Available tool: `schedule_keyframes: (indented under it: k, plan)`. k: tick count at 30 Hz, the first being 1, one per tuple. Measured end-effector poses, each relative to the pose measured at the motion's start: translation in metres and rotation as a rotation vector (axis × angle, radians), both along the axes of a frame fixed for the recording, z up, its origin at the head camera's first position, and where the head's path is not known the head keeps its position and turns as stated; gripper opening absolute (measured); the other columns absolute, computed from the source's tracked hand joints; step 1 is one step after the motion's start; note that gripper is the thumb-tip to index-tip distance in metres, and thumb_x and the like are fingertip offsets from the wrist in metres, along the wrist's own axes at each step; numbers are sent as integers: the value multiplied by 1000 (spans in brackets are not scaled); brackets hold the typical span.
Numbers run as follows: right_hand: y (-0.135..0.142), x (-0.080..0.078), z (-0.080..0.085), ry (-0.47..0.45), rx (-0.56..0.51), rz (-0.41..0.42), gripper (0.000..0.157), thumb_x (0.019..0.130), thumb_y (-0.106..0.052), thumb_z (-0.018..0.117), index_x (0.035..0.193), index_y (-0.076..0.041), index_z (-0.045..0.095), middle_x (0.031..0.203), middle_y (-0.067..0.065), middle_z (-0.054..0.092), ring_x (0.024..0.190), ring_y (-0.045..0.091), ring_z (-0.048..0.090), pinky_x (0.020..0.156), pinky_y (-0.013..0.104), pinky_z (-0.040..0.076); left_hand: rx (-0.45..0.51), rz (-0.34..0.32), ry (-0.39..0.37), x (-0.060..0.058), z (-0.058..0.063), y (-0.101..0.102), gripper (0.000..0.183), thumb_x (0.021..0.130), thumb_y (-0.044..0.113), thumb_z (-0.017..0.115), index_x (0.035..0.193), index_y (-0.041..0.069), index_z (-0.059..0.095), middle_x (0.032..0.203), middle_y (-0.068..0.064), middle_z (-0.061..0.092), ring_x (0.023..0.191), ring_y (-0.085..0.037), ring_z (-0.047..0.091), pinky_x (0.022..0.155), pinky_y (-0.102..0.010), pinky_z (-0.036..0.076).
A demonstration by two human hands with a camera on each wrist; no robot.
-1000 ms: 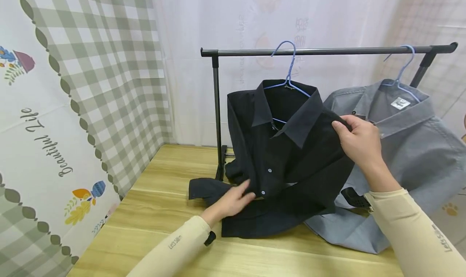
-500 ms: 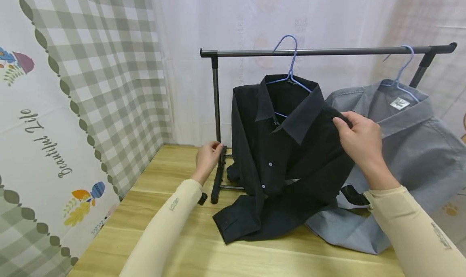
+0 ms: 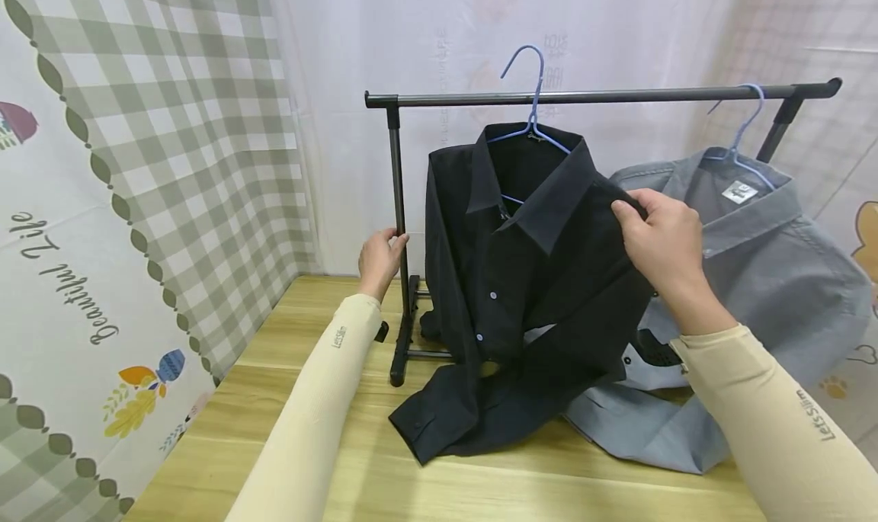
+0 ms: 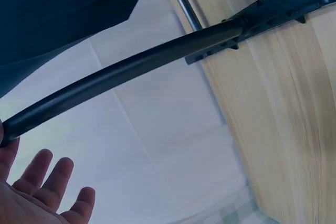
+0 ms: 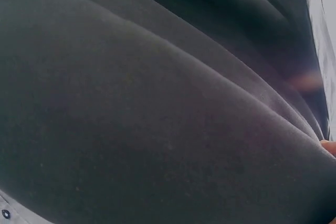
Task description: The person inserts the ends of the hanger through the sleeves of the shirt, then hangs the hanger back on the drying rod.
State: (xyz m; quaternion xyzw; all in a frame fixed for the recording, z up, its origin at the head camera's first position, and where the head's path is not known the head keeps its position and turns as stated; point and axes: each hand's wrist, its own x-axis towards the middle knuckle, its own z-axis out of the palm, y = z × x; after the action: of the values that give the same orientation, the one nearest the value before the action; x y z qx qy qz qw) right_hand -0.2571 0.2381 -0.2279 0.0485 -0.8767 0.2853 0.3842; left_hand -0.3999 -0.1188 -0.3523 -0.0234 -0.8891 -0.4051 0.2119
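Note:
In the head view, a black button-up shirt (image 3: pixel 473 263) is on a blue hanger (image 3: pixel 538 84). The hanger's hook rises above the rack's rail and overlaps it, its tip pointing left. My right hand (image 3: pixel 665 244) pinches the shirt's shoulder between thumb and fingers; in the right wrist view the black cloth (image 5: pixel 131 108) fills most of the picture. At the left upright post (image 3: pixel 398 187) of the clothes rack, my left hand (image 3: pixel 380 263) pinches the post with thumb and forefinger. The other left fingers (image 4: pixel 58 179) are spread away from the post (image 4: pixel 121 72) in the left wrist view.
A grey shirt (image 3: pixel 775 278) hangs on another blue hanger (image 3: pixel 744 122) at the rail's right end. The rack's foot (image 3: pixel 405 339) stands on the wooden table (image 3: pixel 274 400). One black sleeve (image 3: pixel 439 415) trails on the tabletop. Checked and white curtains (image 3: pixel 206 126) enclose the table.
My left hand has let the black sleeve drop and gone up to the rack's post. The black shirt and its hanger have risen, the hook now higher above the rail. My right hand keeps its grip.

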Motion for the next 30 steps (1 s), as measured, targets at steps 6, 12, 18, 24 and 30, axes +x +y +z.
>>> schedule_keyframes:
  k: [6,12,18,24,30]
  plan:
    - [0,-5,15,-39,-11,-23,35,101,-27,53,111,0,71,97,27,69,92,42,60,71,47,38,-38,10,-23,-2,4,-2,39,103,35,55,129,9,66,134,-14,60,124,-34,55,98,-49,45]
    - [-6,-16,27,-67,7,-4,39,102,-31,48,111,1,70,100,27,67,94,42,57,77,51,37,-36,17,-37,-1,4,-3,38,103,33,55,130,8,66,134,-15,60,124,-34,54,100,-50,43]
    - [-13,-31,12,-132,82,27,36,103,-28,48,112,1,69,97,26,67,90,44,58,78,57,39,-38,9,-37,0,4,-3,39,103,33,55,131,8,65,134,-16,59,125,-35,53,101,-50,42]
    - [-18,-52,-14,-171,107,36,30,102,-26,52,113,-3,69,105,25,67,94,46,59,84,60,41,-53,15,-48,1,4,-3,40,103,34,55,132,8,64,134,-16,59,123,-35,54,100,-50,43]
    - [-17,-61,-43,-183,74,42,36,104,-34,50,113,-3,65,100,24,66,89,44,59,79,58,42,-79,11,-59,1,4,-3,43,103,36,53,135,8,61,135,-15,59,126,-34,53,101,-50,42]
